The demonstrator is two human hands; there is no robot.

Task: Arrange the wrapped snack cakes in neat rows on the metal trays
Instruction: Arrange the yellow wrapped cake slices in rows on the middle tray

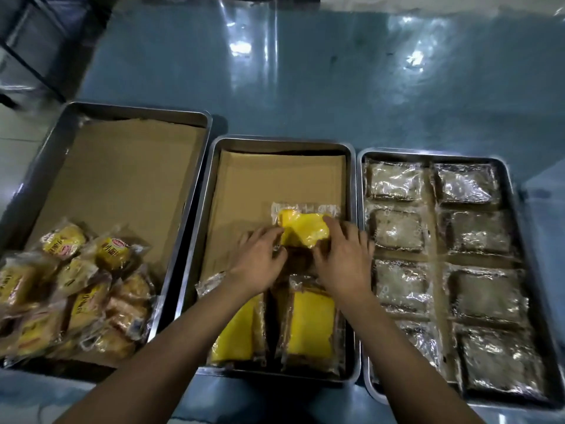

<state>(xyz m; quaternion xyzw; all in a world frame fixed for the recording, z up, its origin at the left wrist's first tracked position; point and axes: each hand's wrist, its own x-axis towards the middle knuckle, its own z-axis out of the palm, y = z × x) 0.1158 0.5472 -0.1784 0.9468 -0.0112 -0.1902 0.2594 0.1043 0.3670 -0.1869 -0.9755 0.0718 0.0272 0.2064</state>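
- Spanning the space under and ahead of both hands, the middle tray (211, 209) is a stiff metal pan lined with brown paper (244, 191); it looks heavy enough to stay put while cakes slide on it.
- Lying loose to the left of the left hand (260, 258), the pile of wrapped cakes (76, 286) in the left tray (195, 117) likely shifts easily, the film being slick.
- Sitting right of the right hand (342, 258), the right tray (513, 185) holds dark wrapped cakes (477, 234) already in rows.
- Resting between the fingertips, the yellow cake (302, 231) seems light, soft and easily dented; both hands pinch its wrapper at the near corners, so holding the film edges, not the sponge, looks safest.
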